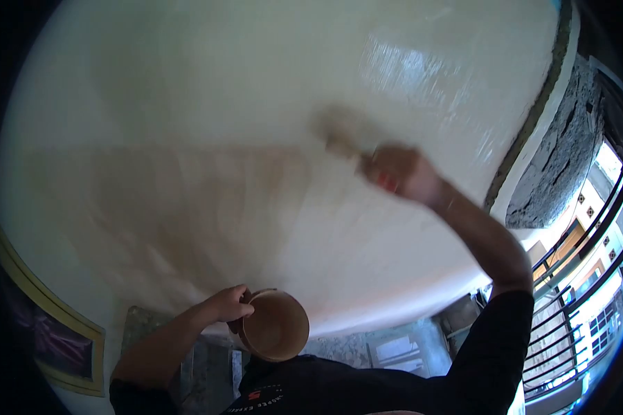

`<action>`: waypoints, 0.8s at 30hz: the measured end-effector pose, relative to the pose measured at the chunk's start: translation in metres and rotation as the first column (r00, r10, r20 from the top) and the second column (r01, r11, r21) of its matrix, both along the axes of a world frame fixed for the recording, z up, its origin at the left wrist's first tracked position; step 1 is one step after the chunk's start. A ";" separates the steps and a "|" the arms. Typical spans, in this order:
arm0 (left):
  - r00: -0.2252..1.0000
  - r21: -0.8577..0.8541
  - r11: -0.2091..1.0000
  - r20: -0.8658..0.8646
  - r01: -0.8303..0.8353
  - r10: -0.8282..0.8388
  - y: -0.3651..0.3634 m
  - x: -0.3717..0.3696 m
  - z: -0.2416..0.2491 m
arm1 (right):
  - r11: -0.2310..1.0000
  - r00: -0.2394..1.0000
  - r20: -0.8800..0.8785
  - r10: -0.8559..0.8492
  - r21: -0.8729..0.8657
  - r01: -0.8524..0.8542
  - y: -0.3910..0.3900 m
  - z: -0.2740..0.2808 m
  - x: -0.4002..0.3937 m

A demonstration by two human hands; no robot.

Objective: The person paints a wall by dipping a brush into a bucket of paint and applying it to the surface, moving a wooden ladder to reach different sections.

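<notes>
A pale wall fills most of the head view, with a wet, shiny patch at the upper right and a brownish area at the left. My right hand is closed round the handle of a brush, whose bristle end is smeared by motion against or close to the wall. Low in the view, my left hand grips the rim of a round brown tub at its left side. The tub's mouth faces the camera, and its contents are hard to make out.
At the lower left is a framed opening with dark purple cloth. Rough grey stonework borders the wall's right edge. Black railings stand at the far right. Below lies a grey floor with objects near the wall's foot.
</notes>
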State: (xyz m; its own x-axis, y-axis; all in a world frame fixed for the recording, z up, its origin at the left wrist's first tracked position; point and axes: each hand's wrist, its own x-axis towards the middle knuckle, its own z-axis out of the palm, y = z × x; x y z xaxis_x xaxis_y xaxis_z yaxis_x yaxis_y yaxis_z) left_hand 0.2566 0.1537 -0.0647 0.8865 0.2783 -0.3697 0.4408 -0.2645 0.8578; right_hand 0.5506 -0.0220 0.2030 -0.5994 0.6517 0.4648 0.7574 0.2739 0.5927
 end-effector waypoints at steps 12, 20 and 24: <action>1.000 -0.001 1.000 0.012 0.004 -0.004 -0.001 0.000 0.003 | 0.968 0.970 0.228 -0.085 0.251 0.026 0.003 0.037 -0.012; 1.000 0.028 1.000 0.013 0.006 -0.007 0.001 0.001 -0.004 | 0.990 0.992 -0.116 0.056 -0.119 -0.070 -0.006 -0.045 -0.032; 1.000 -0.008 1.000 -0.025 -0.007 0.007 0.001 0.001 -0.007 | 0.995 0.990 -0.117 0.077 -0.047 -0.083 0.012 -0.008 -0.018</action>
State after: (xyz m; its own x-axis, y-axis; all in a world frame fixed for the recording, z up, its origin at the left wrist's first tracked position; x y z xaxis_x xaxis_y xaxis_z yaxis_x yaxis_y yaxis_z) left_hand 0.2579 0.1548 -0.0713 0.8750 0.2816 -0.3937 0.4638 -0.2547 0.8486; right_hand 0.5328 -0.0102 0.1946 -0.5951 0.6288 0.5004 0.7941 0.3645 0.4864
